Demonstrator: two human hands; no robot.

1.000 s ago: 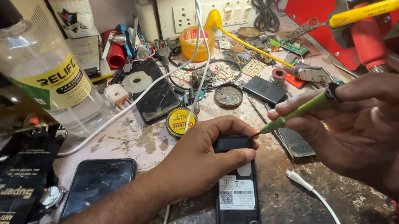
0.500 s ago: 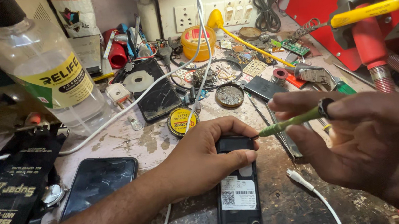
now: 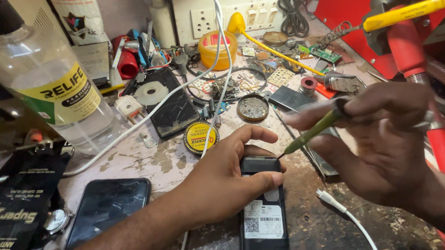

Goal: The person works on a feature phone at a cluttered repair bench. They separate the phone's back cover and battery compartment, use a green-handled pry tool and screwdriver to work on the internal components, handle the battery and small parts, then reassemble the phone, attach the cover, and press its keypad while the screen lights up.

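From the head cam: we've got the small black phone lying back-up at the front of the bench, our left hand clamped over its top end, fingers curled round it. Our right hand pinches the green screwdriver, tip right at the phone's top edge. The back looks closed, so opening it up seems barely started.

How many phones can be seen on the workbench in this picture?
3. One phone lies back-up under the left hand. A dark phone lies face-up left of that arm. A third phone lies farther back by the clear bottle. Clutter may hide others.
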